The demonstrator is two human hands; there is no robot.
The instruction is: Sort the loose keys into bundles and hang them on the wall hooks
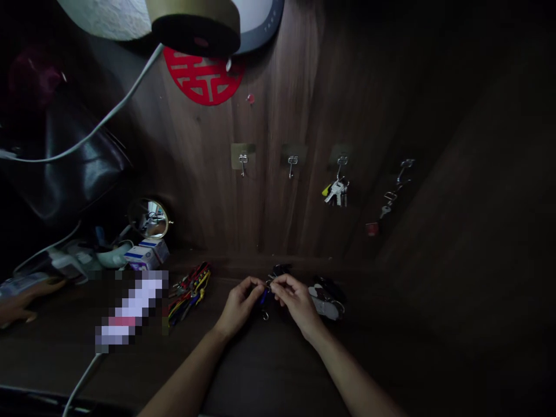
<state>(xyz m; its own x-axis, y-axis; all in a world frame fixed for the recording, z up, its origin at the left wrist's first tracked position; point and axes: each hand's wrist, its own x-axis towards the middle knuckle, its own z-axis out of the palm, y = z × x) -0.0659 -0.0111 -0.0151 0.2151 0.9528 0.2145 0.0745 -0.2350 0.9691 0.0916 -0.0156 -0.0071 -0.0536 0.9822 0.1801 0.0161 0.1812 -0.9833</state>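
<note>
Above the dark tabletop, my left hand [241, 300] and my right hand [297, 296] are close together, fingertips pinched on a small metal key ring [268, 285]. A blue tag [263, 297] hangs under my left fingers, with a metal clasp [265, 315] below it. Just behind the fingertips lie black keys [280, 270]; whether they are joined to the ring I cannot tell. Beside my right hand rests a bunch of grey and black key fobs [329, 307]. Left of my left hand lies a pile of keys with red and yellow cords [190, 292].
Metal hooks line the wooden back panel; keys hang from the third hook [342, 161] and fourth hook [406, 164]. At left are a round mirror [150, 219], small boxes [146, 253], bottles [67, 265], a blurred-out device [132, 313] with a white cable, and a hand-like shape [26, 301].
</note>
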